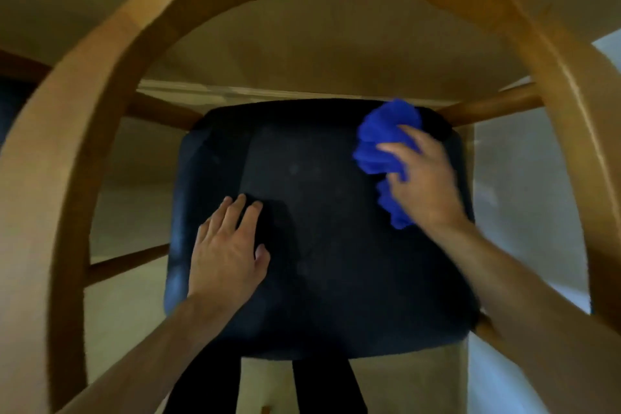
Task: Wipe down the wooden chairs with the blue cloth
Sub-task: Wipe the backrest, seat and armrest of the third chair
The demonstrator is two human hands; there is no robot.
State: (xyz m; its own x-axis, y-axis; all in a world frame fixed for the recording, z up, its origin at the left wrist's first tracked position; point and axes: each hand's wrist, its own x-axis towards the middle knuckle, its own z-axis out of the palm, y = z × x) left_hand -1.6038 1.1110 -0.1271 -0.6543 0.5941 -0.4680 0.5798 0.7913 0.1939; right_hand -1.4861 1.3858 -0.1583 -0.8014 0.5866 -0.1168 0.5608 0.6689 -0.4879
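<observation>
A wooden chair (100,84) fills the head view, its curved back and arms arching around a dark padded seat (319,228). My right hand (426,178) grips a bunched blue cloth (386,138) and presses it on the seat's far right corner, near a round wooden rail (490,107). My left hand (228,252) lies flat on the seat's left half with fingers spread, holding nothing.
A wooden table edge (235,91) runs just beyond the seat. Pale floor (127,205) shows under the chair arms on both sides. My dark trouser legs (322,386) stand close against the seat's near edge.
</observation>
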